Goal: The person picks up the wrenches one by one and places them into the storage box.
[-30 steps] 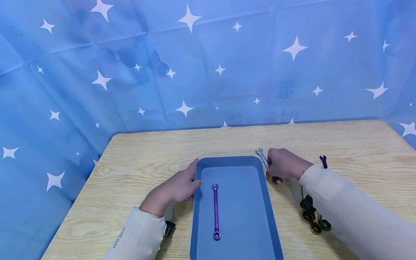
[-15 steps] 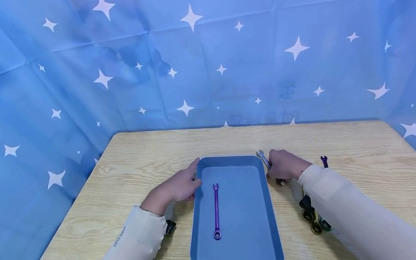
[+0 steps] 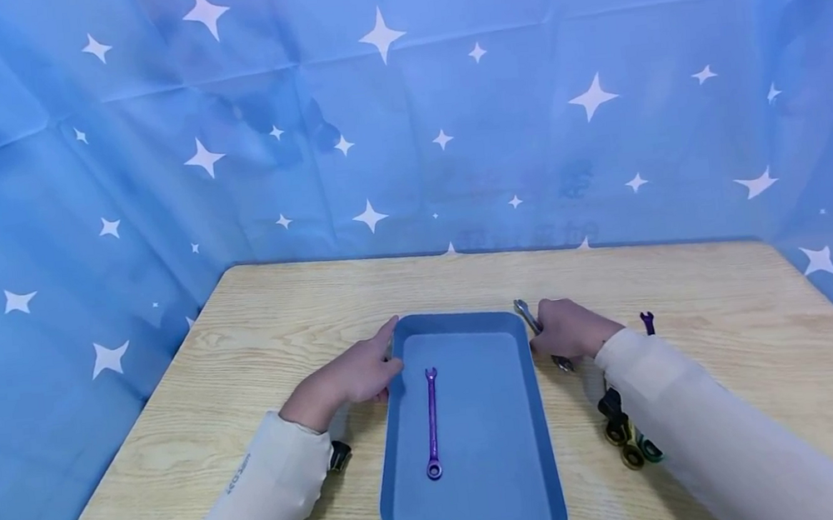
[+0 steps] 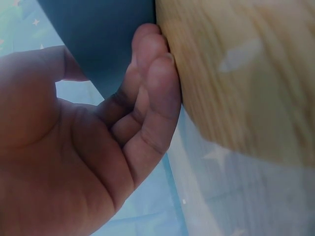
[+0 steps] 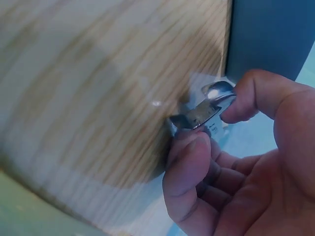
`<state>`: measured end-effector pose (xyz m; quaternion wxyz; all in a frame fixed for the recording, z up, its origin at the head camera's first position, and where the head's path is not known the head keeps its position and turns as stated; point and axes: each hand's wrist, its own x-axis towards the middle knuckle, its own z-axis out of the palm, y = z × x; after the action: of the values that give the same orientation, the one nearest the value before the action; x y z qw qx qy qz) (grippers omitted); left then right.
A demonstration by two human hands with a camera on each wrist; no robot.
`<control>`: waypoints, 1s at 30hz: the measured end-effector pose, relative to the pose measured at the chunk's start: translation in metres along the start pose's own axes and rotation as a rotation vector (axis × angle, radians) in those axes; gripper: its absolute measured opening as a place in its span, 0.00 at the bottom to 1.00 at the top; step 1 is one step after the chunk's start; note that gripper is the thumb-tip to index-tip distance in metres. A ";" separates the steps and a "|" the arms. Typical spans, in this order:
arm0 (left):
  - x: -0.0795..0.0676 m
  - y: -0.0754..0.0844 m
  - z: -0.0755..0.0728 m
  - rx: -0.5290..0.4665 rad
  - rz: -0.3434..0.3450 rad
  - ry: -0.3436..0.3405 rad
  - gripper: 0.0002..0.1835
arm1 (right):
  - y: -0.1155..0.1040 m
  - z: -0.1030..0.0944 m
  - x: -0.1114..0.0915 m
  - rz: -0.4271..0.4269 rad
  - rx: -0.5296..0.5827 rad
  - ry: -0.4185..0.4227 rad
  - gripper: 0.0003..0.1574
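A blue tray (image 3: 487, 488) lies on the wooden table with a purple combination wrench (image 3: 433, 426) lengthwise inside it, left of its middle. At the tray's left wall, my left hand (image 3: 355, 373) grips the side; the left wrist view shows the thumb over the wall and fingers (image 4: 160, 93) bent against its outer face. Just beyond the right wall, my right hand (image 3: 572, 329) holds a silver wrench (image 3: 525, 313) close over the table. One end of it shows between thumb and fingers in the right wrist view, and the palm hides its middle in the head view.
More wrenches (image 3: 633, 457) lie bunched on the table to the right, partly under the right sleeve (image 3: 702, 408). A purple open end (image 3: 648, 322) sticks out beyond that sleeve. Behind the table (image 3: 299, 296) hangs a blue curtain (image 3: 453, 173) with white stars.
The silver wrench has turned slightly in my right hand, its near end shifting a little right. My left hand, the tray and the purple wrench in it stay put.
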<state>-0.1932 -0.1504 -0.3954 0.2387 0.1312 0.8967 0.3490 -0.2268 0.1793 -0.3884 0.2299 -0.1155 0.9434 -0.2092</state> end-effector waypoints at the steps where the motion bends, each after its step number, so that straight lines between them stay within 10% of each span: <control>1: 0.000 0.000 0.000 -0.001 -0.002 0.003 0.40 | 0.000 0.000 0.001 -0.004 0.001 0.000 0.22; 30: 0.000 0.000 -0.001 0.007 -0.003 0.005 0.40 | 0.006 0.002 -0.007 -0.042 0.006 0.090 0.13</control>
<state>-0.1933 -0.1508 -0.3944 0.2365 0.1297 0.8987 0.3457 -0.2207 0.1861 -0.3904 0.1832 -0.1250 0.9495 -0.2220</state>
